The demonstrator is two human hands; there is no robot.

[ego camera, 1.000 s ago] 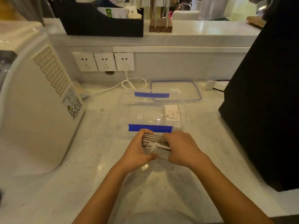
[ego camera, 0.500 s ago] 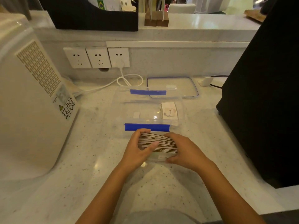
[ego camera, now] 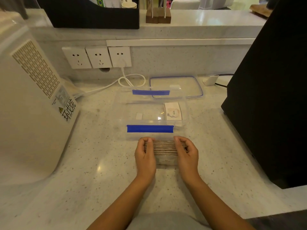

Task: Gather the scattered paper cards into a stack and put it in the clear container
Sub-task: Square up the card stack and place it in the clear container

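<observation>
Between both hands (ego camera: 166, 156), card stack (ego camera: 164, 147) lies crosswise, edges up.

White appliance (ego camera: 28, 103), three wall sockets (ego camera: 97, 57), coiled white cable (ego camera: 131, 80), black box (ego camera: 272, 90).

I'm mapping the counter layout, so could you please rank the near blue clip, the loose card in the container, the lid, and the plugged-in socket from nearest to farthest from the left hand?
From the left hand, in the head view:
1. Near blue clip, just beyond the fingers.
2. Loose card, inside the clear container, toward the right.
3. Lid, behind the container.
4. Plugged-in socket, on the back wall.
</observation>
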